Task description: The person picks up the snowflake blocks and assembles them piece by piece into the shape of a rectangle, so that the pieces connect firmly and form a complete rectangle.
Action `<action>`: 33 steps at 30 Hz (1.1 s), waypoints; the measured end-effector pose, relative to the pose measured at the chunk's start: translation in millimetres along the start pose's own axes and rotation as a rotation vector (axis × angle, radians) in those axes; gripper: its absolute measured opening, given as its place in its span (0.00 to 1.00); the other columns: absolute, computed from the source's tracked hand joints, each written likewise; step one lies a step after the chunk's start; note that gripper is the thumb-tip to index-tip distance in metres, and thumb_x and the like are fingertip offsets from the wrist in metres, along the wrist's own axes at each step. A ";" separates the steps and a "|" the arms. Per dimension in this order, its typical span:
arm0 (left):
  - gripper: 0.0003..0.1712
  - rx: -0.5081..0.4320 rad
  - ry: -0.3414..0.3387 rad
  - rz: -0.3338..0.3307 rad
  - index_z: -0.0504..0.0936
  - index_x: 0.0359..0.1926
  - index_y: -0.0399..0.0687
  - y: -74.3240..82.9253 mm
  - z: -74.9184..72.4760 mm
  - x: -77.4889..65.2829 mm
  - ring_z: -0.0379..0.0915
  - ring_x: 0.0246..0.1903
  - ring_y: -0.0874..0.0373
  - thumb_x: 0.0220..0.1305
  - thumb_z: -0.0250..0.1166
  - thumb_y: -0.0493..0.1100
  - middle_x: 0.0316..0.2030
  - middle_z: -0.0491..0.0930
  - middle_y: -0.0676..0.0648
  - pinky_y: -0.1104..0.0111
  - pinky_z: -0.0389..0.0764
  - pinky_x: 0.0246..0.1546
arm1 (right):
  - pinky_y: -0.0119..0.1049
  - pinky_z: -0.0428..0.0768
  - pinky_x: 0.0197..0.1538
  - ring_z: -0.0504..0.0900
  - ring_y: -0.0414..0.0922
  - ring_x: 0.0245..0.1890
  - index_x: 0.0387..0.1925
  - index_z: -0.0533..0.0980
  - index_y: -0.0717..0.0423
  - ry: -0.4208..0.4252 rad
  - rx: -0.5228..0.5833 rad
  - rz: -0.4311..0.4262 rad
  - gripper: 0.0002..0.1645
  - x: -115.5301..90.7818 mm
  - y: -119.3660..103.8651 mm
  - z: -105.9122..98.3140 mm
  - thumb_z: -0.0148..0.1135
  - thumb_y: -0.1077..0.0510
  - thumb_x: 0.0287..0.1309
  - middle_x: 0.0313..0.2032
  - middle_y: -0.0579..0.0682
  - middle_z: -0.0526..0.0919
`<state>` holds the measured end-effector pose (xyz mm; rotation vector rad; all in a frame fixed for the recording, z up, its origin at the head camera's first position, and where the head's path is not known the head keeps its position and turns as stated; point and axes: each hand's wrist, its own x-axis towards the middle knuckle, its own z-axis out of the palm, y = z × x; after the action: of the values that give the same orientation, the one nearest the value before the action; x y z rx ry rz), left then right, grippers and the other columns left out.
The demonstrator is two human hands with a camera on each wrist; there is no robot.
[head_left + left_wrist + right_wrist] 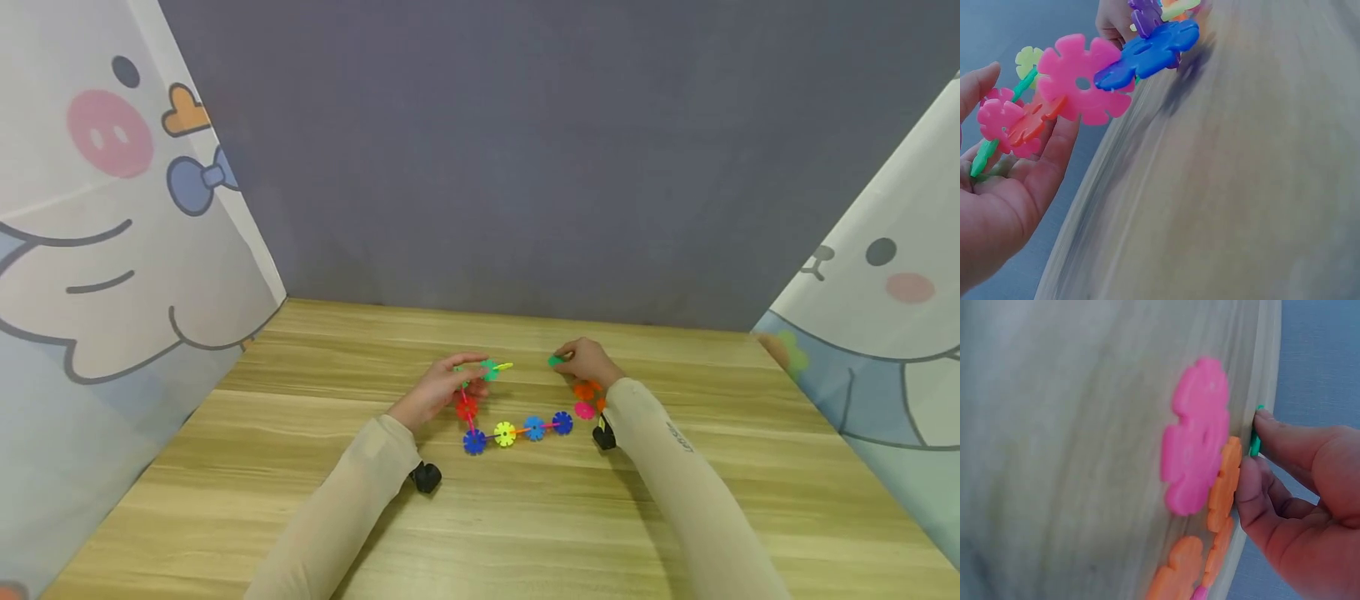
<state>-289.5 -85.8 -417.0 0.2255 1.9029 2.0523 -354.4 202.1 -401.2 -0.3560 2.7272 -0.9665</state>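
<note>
A chain of discs [505, 433] reached from the left hand [435, 390] over the table [480, 533].
Its near row ran rightward, nearer than both hands; other discs [584, 410] lay to its right, another disc [1255, 444] sat in the right hand [592, 362], and a panel [480, 167] stood behind.

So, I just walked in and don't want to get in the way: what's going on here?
A person's left hand holds a chain of colourful flower-shaped pieces near one end, while the rest stretches across the wooden table. The right hand pinches a green piece, apart from the chain. A pink piece and some orange pieces lie near the right hand.
</note>
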 end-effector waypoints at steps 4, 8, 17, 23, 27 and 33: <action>0.30 0.011 0.008 -0.006 0.69 0.70 0.40 0.2 -0.7 1.6 0.84 0.31 0.58 0.71 0.63 0.42 0.37 0.86 0.43 0.64 0.85 0.37 | 0.37 0.86 0.36 0.84 0.52 0.37 0.53 0.78 0.71 0.025 0.015 0.020 0.20 -0.6 -1.2 -0.3 0.67 0.65 0.62 0.45 0.65 0.83; 0.30 0.004 0.005 -0.014 0.70 0.70 0.42 0.6 0.9 2.1 0.84 0.29 0.58 0.68 0.64 0.40 0.36 0.86 0.41 0.63 0.86 0.34 | 0.36 0.84 0.34 0.82 0.48 0.32 0.49 0.79 0.69 0.058 0.022 0.030 0.19 -3.4 -0.2 0.0 0.70 0.64 0.58 0.41 0.62 0.82; 0.29 -0.001 -0.007 -0.009 0.71 0.68 0.37 0.7 2.7 1.9 0.84 0.28 0.55 0.66 0.55 0.31 0.34 0.85 0.39 0.57 0.87 0.36 | 0.37 0.85 0.32 0.82 0.46 0.27 0.39 0.77 0.67 0.052 0.156 -0.023 0.13 -9.6 3.2 2.2 0.71 0.70 0.52 0.33 0.59 0.83; 0.32 0.091 0.007 -0.028 0.72 0.69 0.43 7.2 2.0 2.2 0.82 0.26 0.56 0.60 0.56 0.35 0.29 0.84 0.43 0.62 0.86 0.31 | 0.40 0.87 0.31 0.85 0.49 0.25 0.40 0.78 0.73 0.065 0.265 -0.057 0.08 -17.4 -1.1 2.6 0.65 0.73 0.57 0.31 0.62 0.85; 0.34 0.128 0.011 -0.019 0.73 0.68 0.46 10.1 1.9 0.7 0.77 0.21 0.58 0.58 0.57 0.35 0.38 0.84 0.40 0.66 0.82 0.25 | 0.41 0.87 0.29 0.85 0.50 0.23 0.41 0.79 0.75 0.078 0.297 -0.108 0.09 -22.3 -5.5 5.3 0.64 0.73 0.58 0.30 0.63 0.85; 0.34 0.125 -0.004 -0.004 0.72 0.69 0.45 8.3 0.4 1.8 0.64 0.18 0.62 0.59 0.62 0.36 0.51 0.83 0.41 0.71 0.75 0.22 | 0.42 0.87 0.29 0.85 0.48 0.22 0.43 0.81 0.75 0.106 0.348 -0.156 0.10 -28.5 -19.0 11.6 0.63 0.72 0.59 0.28 0.61 0.85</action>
<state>-292.2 -85.3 -409.0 0.2557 2.0296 1.9308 -321.2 189.5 -394.1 -0.4674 2.5806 -1.5121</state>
